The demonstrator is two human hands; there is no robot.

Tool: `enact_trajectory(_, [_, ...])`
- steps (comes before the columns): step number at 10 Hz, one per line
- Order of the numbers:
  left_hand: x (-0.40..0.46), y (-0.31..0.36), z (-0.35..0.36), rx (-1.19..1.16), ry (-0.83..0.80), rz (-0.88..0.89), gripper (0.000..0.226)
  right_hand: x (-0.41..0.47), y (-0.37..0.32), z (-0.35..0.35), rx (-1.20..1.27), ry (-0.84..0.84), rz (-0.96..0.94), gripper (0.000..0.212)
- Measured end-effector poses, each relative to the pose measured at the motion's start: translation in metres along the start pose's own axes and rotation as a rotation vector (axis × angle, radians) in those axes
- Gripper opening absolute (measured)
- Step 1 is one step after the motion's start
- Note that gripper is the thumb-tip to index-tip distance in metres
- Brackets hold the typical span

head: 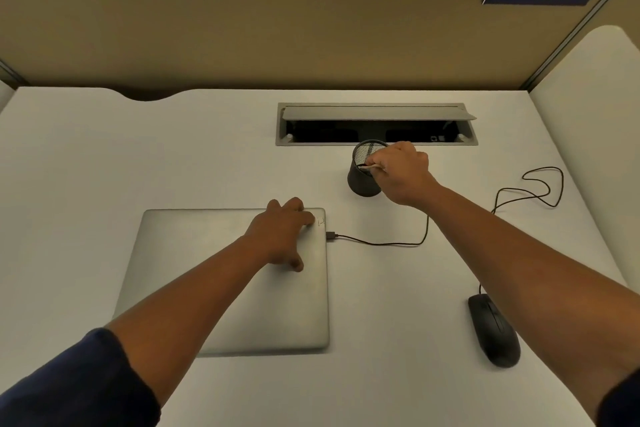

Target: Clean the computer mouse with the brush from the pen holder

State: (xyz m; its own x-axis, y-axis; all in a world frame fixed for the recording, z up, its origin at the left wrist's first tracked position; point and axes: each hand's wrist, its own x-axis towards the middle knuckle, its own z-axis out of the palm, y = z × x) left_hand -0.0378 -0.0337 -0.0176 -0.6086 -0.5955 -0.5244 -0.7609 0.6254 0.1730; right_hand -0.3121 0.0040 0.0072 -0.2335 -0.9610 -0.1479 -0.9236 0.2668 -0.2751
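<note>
Black mesh makes up the pen holder (pixel 363 170), standing upright on the desk (pixel 214 156) just in front of the open cable hatch (pixel 375 123). The right hand (pixel 401 172) is at its rim, fingers curled round a thin pale handle that looks to be the brush (pixel 371 167); its far end is inside the cup, so the bristles cannot be seen. The left hand (pixel 282 232) lies flat with relaxed, spread fingers on the closed laptop (pixel 225 281), gripping nothing.

The computer mouse (pixel 493 331) sits well apart from the holder, near the desk's right front, under the right forearm, its cable (pixel 398 243) looping back to the laptop's side.

The step in hand appears to be drawing the brush out. To do it well, I would lift the handle straight up along the cup's axis, since a sideways pull on a light holder could tip it. A firm pinch close to the rim should keep the brush from snagging the mesh or the other things inside.
</note>
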Motion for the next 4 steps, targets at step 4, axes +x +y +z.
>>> enact_trajectory(4, [-0.010,0.008,-0.006,-0.077,0.061,-0.030,0.100,-0.038,-0.007,-0.005,0.114,-0.005,-0.041,0.067])
